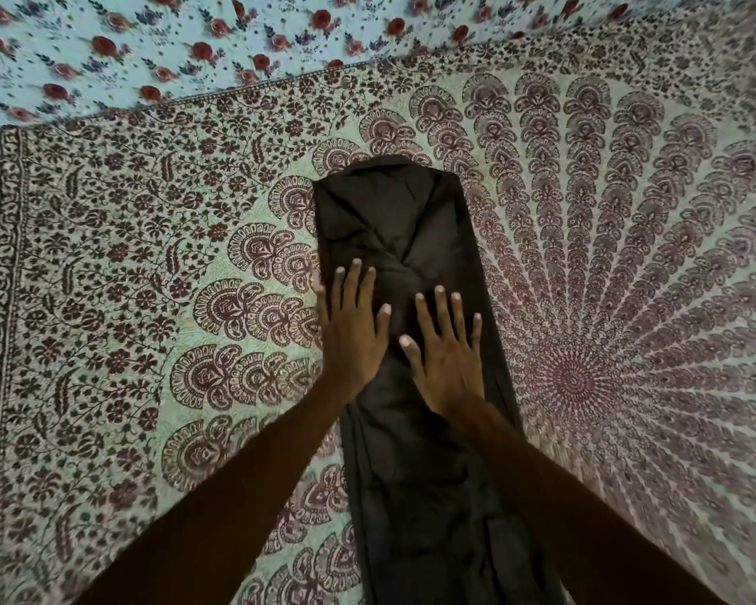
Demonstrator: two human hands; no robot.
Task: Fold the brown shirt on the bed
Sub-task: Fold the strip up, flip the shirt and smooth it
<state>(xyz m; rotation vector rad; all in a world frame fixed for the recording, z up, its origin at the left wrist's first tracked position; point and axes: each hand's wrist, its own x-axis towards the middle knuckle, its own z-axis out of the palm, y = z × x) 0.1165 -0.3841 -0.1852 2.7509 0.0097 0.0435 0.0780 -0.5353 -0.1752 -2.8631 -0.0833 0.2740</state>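
**A:** Where's the brown shirt (393, 220)?

**B:** On the bed (127, 320), on the mandala-print spread (629, 255), centre of view. It's a long narrow strip running away from the person, so the sides look folded in already. Wrinkles bunch near mid-strip.

**A:** Hands?

**B:** Both are palm-down on the shirt, side by side. The left hand (352, 329) sits along the strip's left edge, fingers straight and slightly spread. The right hand (448, 355) is the same on the right half, thumb pointing toward the centre. Neither one curls round or pinches the cloth. It's flat pressing contact only.

**A:** Why there?

**B:** My read is smoothing plus pinning. The palms keep the folded-in layers from springing open, and the fingertips reach the wrinkle cluster.

**A:** What's left?

**B:** Judging by the shape, the end-to-end fold. The strip isn't halved yet.

**A:** Anything else in view?

**B:** A floral sheet (149, 37) beyond the spread's far edge, well apart from the shirt.
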